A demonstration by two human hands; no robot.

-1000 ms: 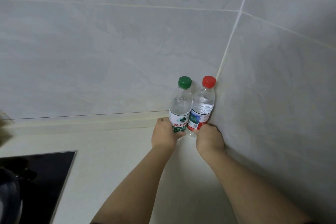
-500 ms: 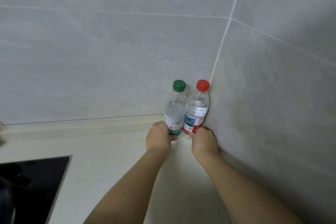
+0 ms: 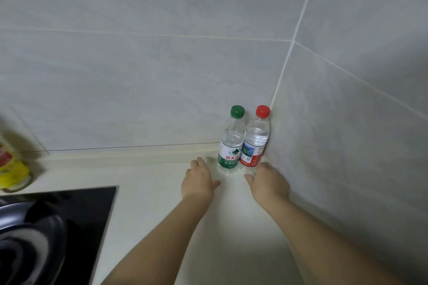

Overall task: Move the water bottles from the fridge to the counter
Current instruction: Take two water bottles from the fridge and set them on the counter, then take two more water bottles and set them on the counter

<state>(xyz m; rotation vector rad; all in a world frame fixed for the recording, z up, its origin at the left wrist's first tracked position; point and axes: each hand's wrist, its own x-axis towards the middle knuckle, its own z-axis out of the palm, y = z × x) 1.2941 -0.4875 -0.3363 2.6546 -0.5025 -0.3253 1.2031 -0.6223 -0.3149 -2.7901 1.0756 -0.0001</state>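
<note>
Where the grey tiled back wall point(image 3: 162, 76) meets the side wall point(image 3: 359, 146), a pale counter point(image 3: 150, 192) runs beneath both, with a raised lip along the back edge. A black glass cooktop point(image 3: 97, 215) is set into the counter at the lower left, and a dark pan point(image 3: 27, 238) sits on it, partly cut off by the frame. Two bare forearms reach from the bottom edge toward the corner. A blurred yellow container point(image 3: 11, 169) with a red label stands at the far left, beside the back wall.

The left hand point(image 3: 199, 180) hovers just beside the bottles with its fingers loose and spread, holding nothing; a small gap shows between it and the nearer bottle. The right hand point(image 3: 268, 184) is likewise relaxed and grasps nothing, its back close to the side wall; its fingertips lie right by the base of the nearer bottle, though whether they touch it I cannot tell.

Both water bottles stand upright on the counter, tucked into the corner and touching each other. The left bottle point(image 3: 231, 146) has a green and white label and a green cap point(image 3: 237, 111). The right bottle point(image 3: 254, 143) has a red label and a red cap point(image 3: 262, 111), and stands against the side wall.
</note>
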